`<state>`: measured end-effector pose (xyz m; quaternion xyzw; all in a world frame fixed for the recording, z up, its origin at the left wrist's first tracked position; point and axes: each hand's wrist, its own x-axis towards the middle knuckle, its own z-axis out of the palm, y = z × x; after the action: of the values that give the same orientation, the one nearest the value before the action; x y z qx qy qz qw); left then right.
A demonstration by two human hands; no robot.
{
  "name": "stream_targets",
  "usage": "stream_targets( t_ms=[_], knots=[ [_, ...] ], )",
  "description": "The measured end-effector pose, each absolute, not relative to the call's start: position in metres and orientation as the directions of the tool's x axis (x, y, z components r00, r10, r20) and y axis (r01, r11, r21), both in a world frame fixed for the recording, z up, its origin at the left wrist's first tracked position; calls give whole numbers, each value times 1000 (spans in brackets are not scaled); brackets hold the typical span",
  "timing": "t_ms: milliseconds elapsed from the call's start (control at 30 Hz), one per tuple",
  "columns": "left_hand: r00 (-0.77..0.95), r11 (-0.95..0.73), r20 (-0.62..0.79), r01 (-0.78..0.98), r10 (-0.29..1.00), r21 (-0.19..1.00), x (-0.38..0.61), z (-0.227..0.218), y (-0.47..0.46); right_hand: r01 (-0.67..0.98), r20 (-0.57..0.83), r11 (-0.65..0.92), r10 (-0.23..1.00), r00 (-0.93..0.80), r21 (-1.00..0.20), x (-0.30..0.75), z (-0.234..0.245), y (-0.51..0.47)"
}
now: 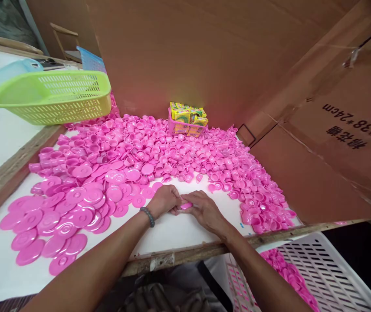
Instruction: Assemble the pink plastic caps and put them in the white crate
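Observation:
My left hand (164,200), with a dark bead bracelet on its wrist, and my right hand (206,212) meet over the white tabletop (172,234). Between their fingertips is a small pink plastic piece (186,206), partly covered by the fingers, so its exact shape is hidden. Both hands are closed in a pinch around it. To the left lie many overlapping pink toy plates (77,214). A wide heap of small pink toy cups (159,147) curves around the far side and the right of my hands.
A pink basket (185,129) of yellow boxes stands at the back against a cardboard wall (172,56). At the left is a green basket (51,104). Below the wooden table edge (185,255), a white crate (331,264) holds pink pieces.

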<state>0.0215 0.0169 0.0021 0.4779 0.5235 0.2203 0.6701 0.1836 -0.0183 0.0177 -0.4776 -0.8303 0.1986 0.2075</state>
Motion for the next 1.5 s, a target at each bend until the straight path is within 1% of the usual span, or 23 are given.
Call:
stream_targets(
  t_ms=[67, 133, 200, 267, 367, 433, 533, 633, 800, 867, 933, 1033, 1067, 1133, 1233, 1333, 1500],
  knots=[
    [363, 397, -437, 182, 823, 899, 21, 0, 14, 758, 193, 438, 898, -396, -483, 180, 15, -25],
    [376, 356, -391, 162, 840, 920, 20, -1, 12, 827, 219, 365, 930, -297, -429, 176, 13, -31],
    [394, 329, -359, 145, 846, 933, 18, 0, 10, 856, 224, 311, 946, -236, -413, 175, 12, -35],
    [410, 321, -342, 123, 846, 939, 17, 2, 9, 827, 223, 320, 945, -240, -463, 177, 12, -37],
    [436, 347, -352, 94, 828, 933, 15, 5, 10, 734, 186, 375, 926, -329, -567, 184, 13, -33],
    [436, 375, -370, 78, 820, 924, 15, 5, 10, 704, 149, 378, 919, -365, -601, 188, 12, -29],
    [396, 423, -417, 79, 818, 903, 16, 5, 11, 690, 131, 345, 930, -344, -637, 188, 10, -24],
    [364, 460, -469, 117, 805, 880, 18, 4, 13, 676, 120, 319, 938, -325, -665, 185, 9, -22],
    [348, 452, -487, 182, 801, 873, 21, 2, 13, 708, 125, 318, 942, -312, -630, 181, 11, -24],
    [361, 433, -466, 174, 808, 885, 20, 1, 13, 721, 120, 306, 947, -298, -621, 179, 11, -27],
    [378, 385, -405, 131, 832, 913, 20, -1, 11, 728, 126, 279, 958, -258, -626, 176, 10, -30],
    [398, 310, -309, 62, 864, 949, 18, -3, 9, 712, 134, 200, 980, -149, -673, 175, 6, -36],
    [402, 299, -294, 51, 867, 953, 18, -4, 9, 690, 114, 166, 986, -120, -705, 175, 4, -37],
    [407, 291, -286, 50, 868, 955, 17, -3, 8, 612, 24, 87, 994, -109, -786, 179, 2, -37],
    [412, 320, -322, 76, 852, 944, 17, -1, 8, 493, -131, -28, 976, -176, -870, 186, 2, -31],
    [411, 373, -383, 107, 828, 922, 19, -2, 10, 477, -206, -71, 950, -236, -876, 192, 2, -21],
    [392, 446, -465, 146, 794, 883, 22, -3, 15, 491, -240, -94, 940, -243, -866, 193, 4, -15]
  ],
)
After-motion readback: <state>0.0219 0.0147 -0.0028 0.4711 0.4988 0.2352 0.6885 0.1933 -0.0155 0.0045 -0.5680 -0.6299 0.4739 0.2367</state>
